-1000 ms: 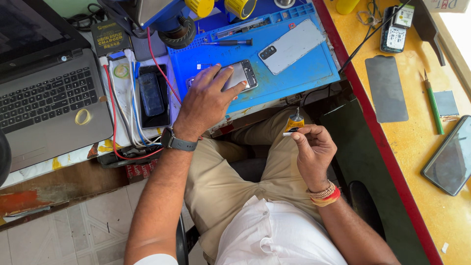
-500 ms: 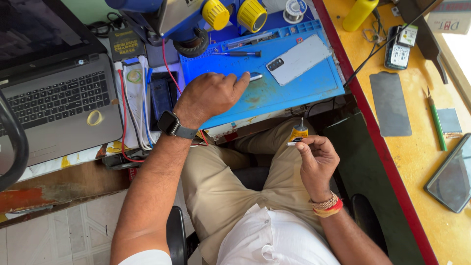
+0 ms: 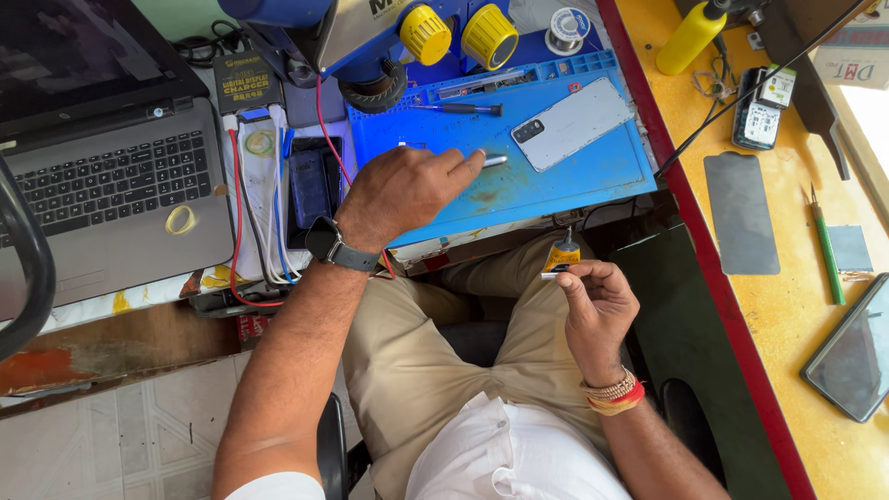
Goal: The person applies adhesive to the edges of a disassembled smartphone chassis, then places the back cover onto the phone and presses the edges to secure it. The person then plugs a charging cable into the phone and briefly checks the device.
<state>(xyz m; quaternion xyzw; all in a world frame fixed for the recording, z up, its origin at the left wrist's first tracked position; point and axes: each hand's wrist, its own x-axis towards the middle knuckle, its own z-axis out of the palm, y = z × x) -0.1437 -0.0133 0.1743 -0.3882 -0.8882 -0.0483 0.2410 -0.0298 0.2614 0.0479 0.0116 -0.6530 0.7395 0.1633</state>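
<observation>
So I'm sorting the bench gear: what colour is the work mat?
Blue, clearest in the head view: the mat under the left hand.

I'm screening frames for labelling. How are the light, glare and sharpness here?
Head view: even daylight, blown out at the top right corner; mild sheen on the blue rubber work mat; left hand and right hand sharp; the small silver phone under the left hand is mostly hidden.

Pale tiled floor [image 3: 120,435], yellow bench [image 3: 787,306], worn wooden desk [image 3: 111,343]

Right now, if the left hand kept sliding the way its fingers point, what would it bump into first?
Probably the white phone back lying on the blue mat. The left hand points right across the mat, a small silvery piece at its fingertips; depth is uncertain.
</observation>
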